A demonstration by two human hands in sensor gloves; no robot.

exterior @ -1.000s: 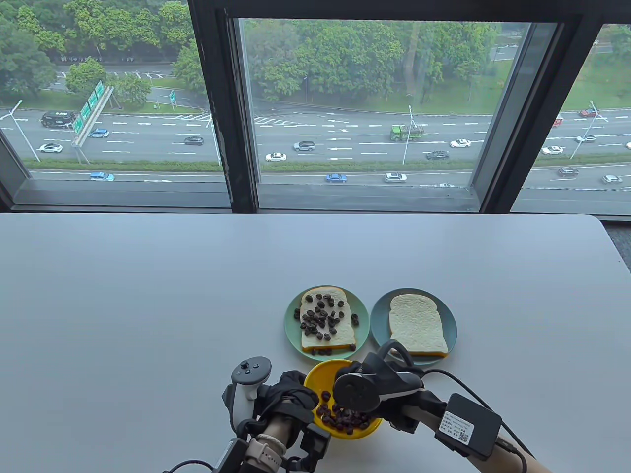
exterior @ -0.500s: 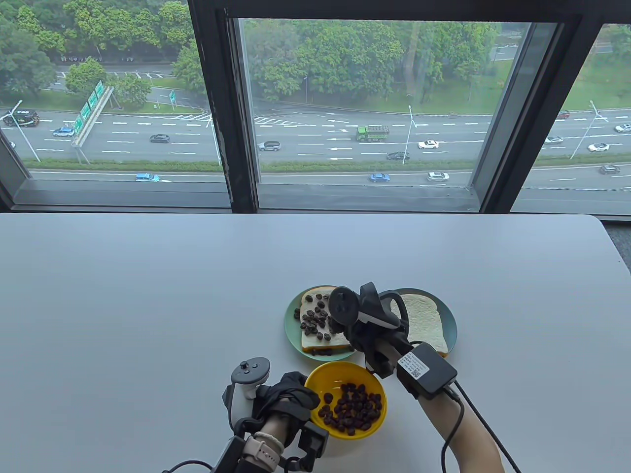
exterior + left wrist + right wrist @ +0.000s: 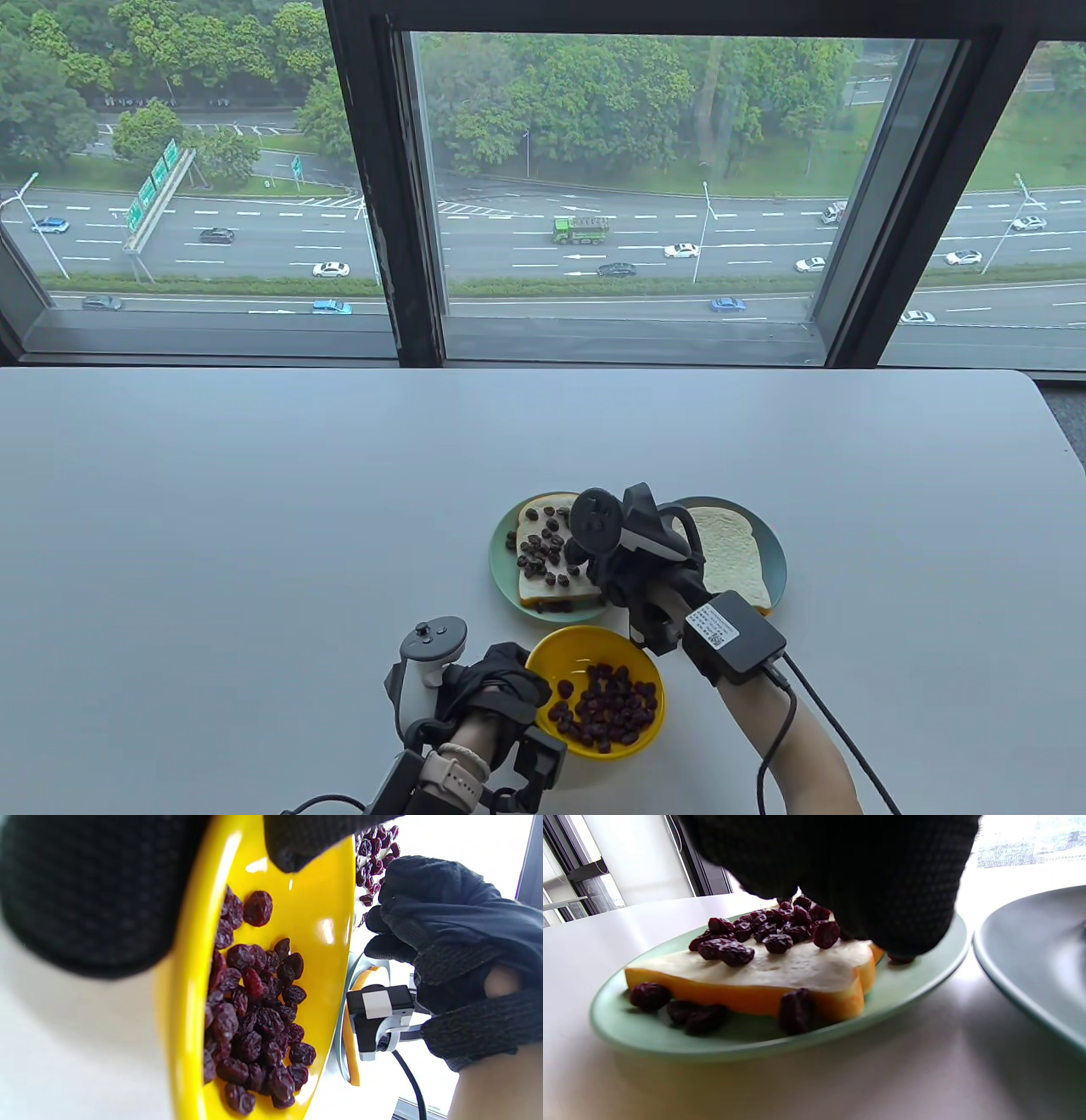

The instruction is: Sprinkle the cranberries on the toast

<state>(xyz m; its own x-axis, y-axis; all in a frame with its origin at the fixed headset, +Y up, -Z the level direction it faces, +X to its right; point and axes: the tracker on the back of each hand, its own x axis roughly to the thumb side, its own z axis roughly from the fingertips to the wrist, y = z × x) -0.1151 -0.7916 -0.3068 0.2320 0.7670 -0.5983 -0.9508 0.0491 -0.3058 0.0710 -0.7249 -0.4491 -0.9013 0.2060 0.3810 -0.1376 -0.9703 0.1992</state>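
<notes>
Table view: right hand (image 3: 632,564) hovers over the cranberry-strewn toast (image 3: 556,556), grip hidden; left hand (image 3: 501,683) holds the yellow bowl (image 3: 567,658) near the counter's front edge. Cranberries (image 3: 607,705) look light, sticky; pinch loosely.

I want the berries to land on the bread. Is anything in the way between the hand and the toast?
Nothing visible is. The right hand hangs just over the cranberry-covered toast on the green plate, with only air between. Whether it holds any berries cannot be seen.
</notes>
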